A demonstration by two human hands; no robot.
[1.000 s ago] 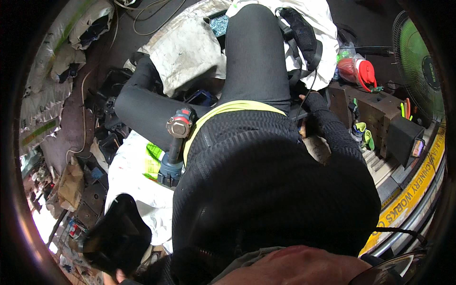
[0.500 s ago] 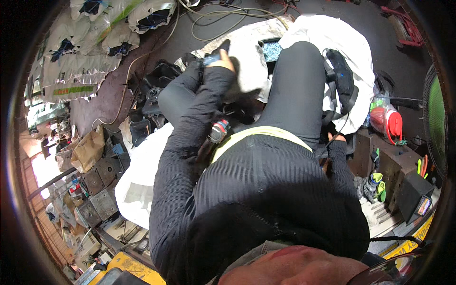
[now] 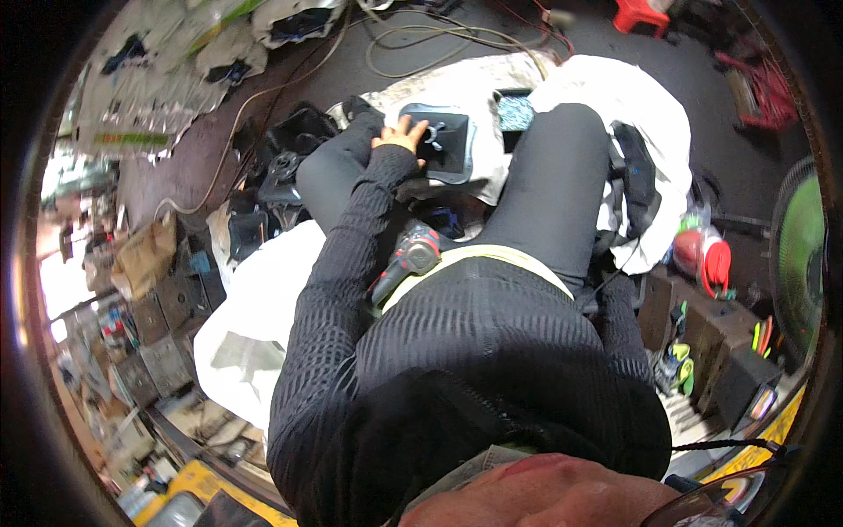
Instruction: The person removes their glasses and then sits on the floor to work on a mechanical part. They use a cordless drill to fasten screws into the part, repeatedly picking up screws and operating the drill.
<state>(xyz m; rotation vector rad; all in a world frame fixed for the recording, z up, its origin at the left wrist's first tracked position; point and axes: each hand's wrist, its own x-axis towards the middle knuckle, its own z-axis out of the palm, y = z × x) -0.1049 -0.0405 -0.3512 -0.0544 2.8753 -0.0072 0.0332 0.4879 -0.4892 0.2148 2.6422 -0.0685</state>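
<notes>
My left hand (image 3: 400, 140) lies over the left edge of a black square piece (image 3: 451, 151) with a pale rim, its fingers spread on the surface. A small whitish shape that I cannot make out shows at the middle of that piece. It faces up above the white cloth (image 3: 492, 75) between my knees. Beside it is a dark tray (image 3: 515, 112) holding a pale, speckled mass. My right sleeve (image 3: 622, 321) runs down beside my right thigh; the hand at its end is hidden. A red and black tool with a round grey end (image 3: 418, 253) rests at my lap.
Black parts (image 3: 283, 165) lie by my left knee. A hose (image 3: 413, 31) coils on the floor ahead. White sacks (image 3: 167, 79) fill the far left. A red-lidded jug (image 3: 716, 263) and a green fan (image 3: 799, 255) stand at the right, with a red stool (image 3: 641, 16) farther off.
The black piece has turned from nearly edge-on to face up, under spread left fingers. My right hand, partly visible before, is now hidden. The view has shifted slightly, showing the red stool.
</notes>
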